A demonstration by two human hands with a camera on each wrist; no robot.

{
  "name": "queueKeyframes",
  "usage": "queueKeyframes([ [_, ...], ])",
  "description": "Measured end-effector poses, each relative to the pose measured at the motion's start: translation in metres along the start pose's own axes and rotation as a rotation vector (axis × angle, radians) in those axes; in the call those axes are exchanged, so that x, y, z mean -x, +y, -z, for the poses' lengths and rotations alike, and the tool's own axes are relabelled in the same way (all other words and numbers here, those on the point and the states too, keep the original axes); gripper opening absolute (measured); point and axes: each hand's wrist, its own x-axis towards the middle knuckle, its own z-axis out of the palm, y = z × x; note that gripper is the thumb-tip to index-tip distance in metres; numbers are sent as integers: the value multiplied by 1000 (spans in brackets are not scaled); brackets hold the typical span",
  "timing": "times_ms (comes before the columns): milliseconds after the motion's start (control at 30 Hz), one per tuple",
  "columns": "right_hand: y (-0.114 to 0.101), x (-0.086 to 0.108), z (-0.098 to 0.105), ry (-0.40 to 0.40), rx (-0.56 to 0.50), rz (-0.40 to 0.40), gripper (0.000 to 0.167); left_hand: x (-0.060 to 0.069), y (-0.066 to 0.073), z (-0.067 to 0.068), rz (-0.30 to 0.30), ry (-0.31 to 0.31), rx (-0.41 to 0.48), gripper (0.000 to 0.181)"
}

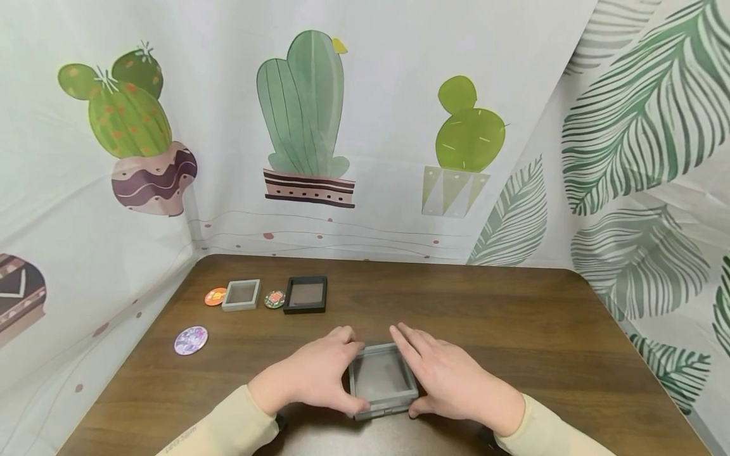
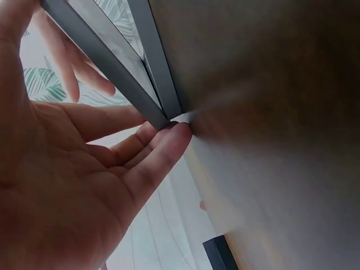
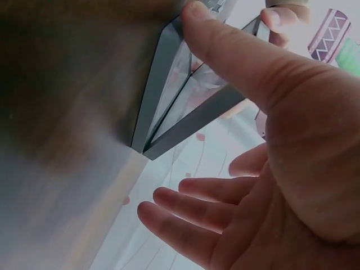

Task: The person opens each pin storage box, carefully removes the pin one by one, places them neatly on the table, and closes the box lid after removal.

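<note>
A grey square display frame point(image 1: 393, 402) with see-through film inside lies on the table close to the person. Its two halves stand partly apart, meeting at the far edge in the right wrist view. My left hand point(image 1: 319, 370) grips the frame's left side, thumb at the near corner and fingers at the far corner. In the left wrist view, fingertips pinch the far corner of the frame point(image 2: 104, 61). On the right side, my right hand point(image 1: 450, 380) touches the near part of the frame point(image 3: 157, 84) with its thumb. Its other fingers extend loosely, off the frame in the right wrist view.
Toward the table's back left lie a black square frame point(image 1: 305, 310), a smaller light-grey frame point(image 1: 241, 306), an orange disc point(image 1: 215, 296), a floral disc point(image 1: 274, 299) and a purple patterned disc point(image 1: 191, 341). Printed cloth point(image 1: 393, 126) hangs behind the brown table point(image 1: 485, 310).
</note>
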Motion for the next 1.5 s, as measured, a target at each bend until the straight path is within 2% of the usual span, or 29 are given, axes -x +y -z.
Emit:
queueKeyframes([
  [367, 1, 1, -2, -63, -64, 9, 138, 0, 6, -5, -34, 11, -112, 102],
  [600, 4, 3, -2, -103, -208, 9, 128, 2, 8, -5, -63, 19, -160, 101],
  [700, 5, 2, -3, -113, -238, 3, 122, 2, 8, -5, -73, 15, -174, 101],
  [1067, 8, 0, -8, -112, -257, -6, 119, 3, 10, -5, -66, 9, -200, 102],
  [1500, 9, -2, -11, -114, -246, -27, 117, 3, 10, -4, -61, -4, -187, 106],
])
